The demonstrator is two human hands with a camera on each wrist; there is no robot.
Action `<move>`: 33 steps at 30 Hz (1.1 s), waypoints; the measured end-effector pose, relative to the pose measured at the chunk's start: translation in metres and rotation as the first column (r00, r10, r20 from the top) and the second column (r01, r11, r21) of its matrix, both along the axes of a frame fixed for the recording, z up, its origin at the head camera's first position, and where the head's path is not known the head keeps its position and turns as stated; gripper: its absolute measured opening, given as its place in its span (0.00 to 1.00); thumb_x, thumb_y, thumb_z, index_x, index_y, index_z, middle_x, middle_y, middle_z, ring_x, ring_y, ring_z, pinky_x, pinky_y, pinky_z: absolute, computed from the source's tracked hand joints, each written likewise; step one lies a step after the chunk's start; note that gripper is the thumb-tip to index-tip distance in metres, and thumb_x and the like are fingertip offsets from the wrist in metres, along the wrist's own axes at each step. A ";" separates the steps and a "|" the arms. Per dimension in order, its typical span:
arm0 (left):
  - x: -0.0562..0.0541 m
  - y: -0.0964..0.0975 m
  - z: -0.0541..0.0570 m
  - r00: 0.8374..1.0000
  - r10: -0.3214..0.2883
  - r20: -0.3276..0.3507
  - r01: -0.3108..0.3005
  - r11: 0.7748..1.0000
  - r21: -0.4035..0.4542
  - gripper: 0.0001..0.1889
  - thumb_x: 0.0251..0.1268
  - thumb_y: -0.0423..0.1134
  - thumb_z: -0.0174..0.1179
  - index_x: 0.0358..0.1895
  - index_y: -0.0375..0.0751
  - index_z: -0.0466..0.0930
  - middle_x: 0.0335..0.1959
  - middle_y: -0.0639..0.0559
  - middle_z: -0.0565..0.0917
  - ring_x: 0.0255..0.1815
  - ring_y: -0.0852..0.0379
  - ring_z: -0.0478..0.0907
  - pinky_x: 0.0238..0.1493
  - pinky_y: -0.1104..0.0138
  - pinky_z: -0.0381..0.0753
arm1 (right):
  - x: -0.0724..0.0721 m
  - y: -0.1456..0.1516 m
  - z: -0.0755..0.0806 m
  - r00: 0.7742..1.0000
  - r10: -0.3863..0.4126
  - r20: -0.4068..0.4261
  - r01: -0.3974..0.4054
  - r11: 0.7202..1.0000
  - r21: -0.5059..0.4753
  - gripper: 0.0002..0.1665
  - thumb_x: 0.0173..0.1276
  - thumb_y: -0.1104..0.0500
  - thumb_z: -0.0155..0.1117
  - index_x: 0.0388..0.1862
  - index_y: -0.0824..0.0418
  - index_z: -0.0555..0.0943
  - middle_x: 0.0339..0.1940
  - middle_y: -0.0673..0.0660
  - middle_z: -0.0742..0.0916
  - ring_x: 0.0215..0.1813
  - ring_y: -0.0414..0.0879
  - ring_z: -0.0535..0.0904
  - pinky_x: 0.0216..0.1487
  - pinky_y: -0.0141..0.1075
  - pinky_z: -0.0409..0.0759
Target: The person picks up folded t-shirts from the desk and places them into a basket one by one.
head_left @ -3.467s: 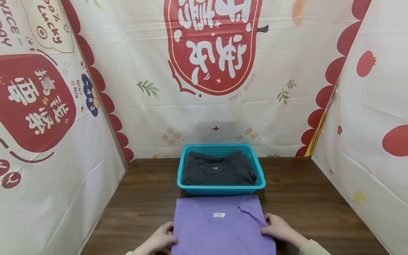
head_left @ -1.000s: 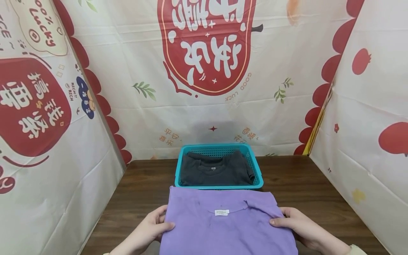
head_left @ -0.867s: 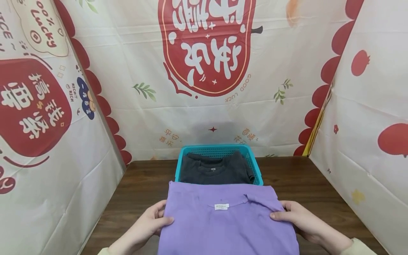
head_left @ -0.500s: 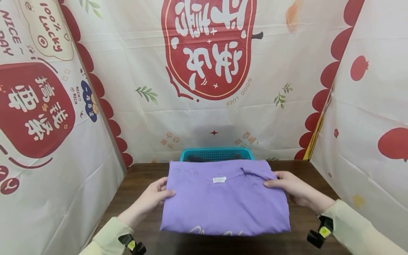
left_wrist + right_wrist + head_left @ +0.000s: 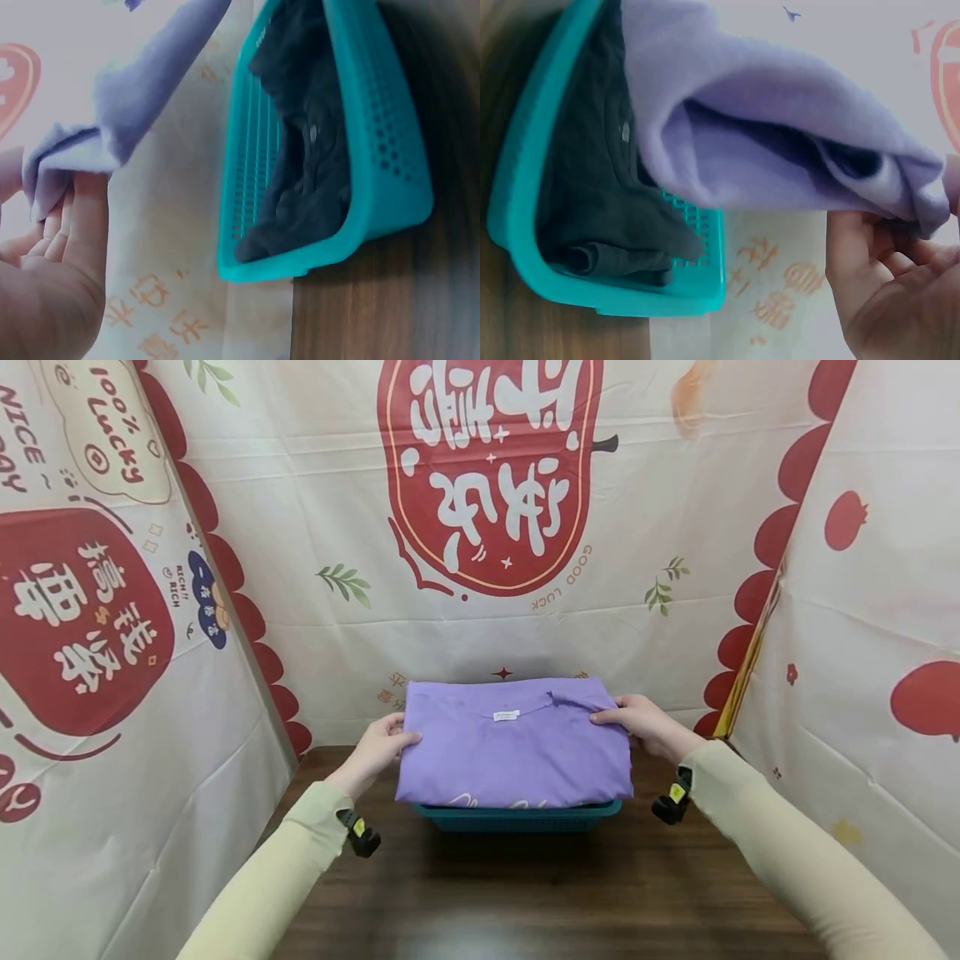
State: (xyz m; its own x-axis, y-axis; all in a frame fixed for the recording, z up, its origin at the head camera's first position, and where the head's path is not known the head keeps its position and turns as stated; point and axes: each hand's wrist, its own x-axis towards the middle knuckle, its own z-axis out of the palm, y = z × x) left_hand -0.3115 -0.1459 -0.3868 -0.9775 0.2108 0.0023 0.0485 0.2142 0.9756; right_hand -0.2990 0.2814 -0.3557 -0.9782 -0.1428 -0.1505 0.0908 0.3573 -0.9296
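Note:
A folded purple T-shirt (image 5: pixel 510 760) with a white neck label hangs between both hands, above a teal plastic basket (image 5: pixel 517 818). My left hand (image 5: pixel 377 749) pinches its left edge, thumb on top and fingers beneath. On the other edge my right hand (image 5: pixel 647 724) grips in the same way. Inside the basket lies a folded dark grey T-shirt (image 5: pixel 315 150); the head view hides it behind the purple cloth. In the right wrist view the purple T-shirt (image 5: pixel 780 135) shows its open fold over the dark T-shirt (image 5: pixel 592 172), apart from the basket's near end.
The basket stands on a dark wooden table (image 5: pixel 525 893), close to the back edge. A printed white cloth (image 5: pixel 330 652) hangs behind it, with more cloth walls at left and right. Each wrist carries a small black camera (image 5: pixel 362 837).
Both hands have lifted the purple T-shirt off the table and carried it forward over the basket. The dark T-shirt, seen earlier from the head, is now covered in that view.

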 end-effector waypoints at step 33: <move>-0.037 0.020 -0.070 0.998 0.039 -0.039 -0.053 0.862 -0.504 0.29 0.60 0.33 0.64 0.64 0.27 0.69 0.57 0.34 0.77 0.51 0.44 0.78 0.46 0.56 0.81 | -0.046 -0.030 -0.106 0.956 0.047 -0.289 0.110 0.857 0.503 0.13 0.59 0.63 0.66 0.23 0.62 0.70 0.19 0.55 0.72 0.22 0.47 0.68 0.25 0.37 0.68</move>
